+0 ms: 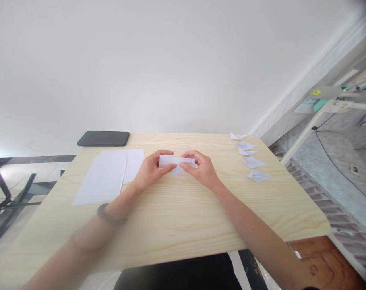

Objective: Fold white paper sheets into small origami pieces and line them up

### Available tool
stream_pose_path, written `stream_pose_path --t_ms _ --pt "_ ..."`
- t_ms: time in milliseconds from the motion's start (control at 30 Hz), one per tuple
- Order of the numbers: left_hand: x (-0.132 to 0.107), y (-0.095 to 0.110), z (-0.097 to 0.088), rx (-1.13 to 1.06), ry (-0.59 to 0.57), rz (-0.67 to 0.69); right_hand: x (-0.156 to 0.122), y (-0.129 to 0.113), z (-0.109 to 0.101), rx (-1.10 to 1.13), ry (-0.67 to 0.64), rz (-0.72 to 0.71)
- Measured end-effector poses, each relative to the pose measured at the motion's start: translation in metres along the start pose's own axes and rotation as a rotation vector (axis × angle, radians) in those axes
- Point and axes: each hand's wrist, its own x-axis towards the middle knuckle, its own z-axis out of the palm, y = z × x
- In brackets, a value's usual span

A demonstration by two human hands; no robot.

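Observation:
A small folded piece of white paper [177, 160] is held just above the middle of the wooden table [183, 217]. My left hand [154, 167] grips its left end between thumb and fingers. At the other end, my right hand [201, 167] pinches it the same way, and both thumbs lie along its near face, their tips close together. A pointed part of the paper shows below the thumbs. To the right, several small folded paper shapes [254, 162] lie in a column toward the table's far right corner.
White paper sheets [101, 179] lie in overlapping stacks left of my hands. Behind them, a dark flat phone-like object [103, 138] rests at the table's far left corner. The white wall [176, 72] stands along the far edge. A white metal frame [306, 129] is at right.

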Motion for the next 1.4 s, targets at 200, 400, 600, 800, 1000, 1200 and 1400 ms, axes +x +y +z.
stream_pose_path --t_ms 200,400,600,800,1000,1200,1400 --pt "0.003 -0.002 -0.004 -0.035 -0.036 -0.066 0.003 0.008 -0.006 0.093 -0.136 0.037" --pt "0.006 -0.008 -0.006 -0.246 -0.053 -0.143 0.004 0.008 -0.016 0.204 -0.285 0.1" --pt "0.006 -0.008 -0.004 -0.371 -0.073 -0.202 0.005 0.003 -0.026 0.241 -0.369 0.131" --pt "0.006 -0.006 -0.004 -0.333 -0.027 -0.207 0.007 0.009 -0.025 0.338 -0.388 0.153" --pt "0.006 -0.004 -0.002 -0.276 0.013 -0.18 0.005 0.014 -0.014 0.213 -0.32 0.195" --pt "0.001 0.001 -0.001 -0.029 -0.064 -0.173 0.002 0.016 -0.009 0.058 -0.26 0.156" --pt "-0.001 0.004 -0.001 0.063 -0.061 -0.147 0.001 0.014 -0.006 -0.024 -0.255 0.105"
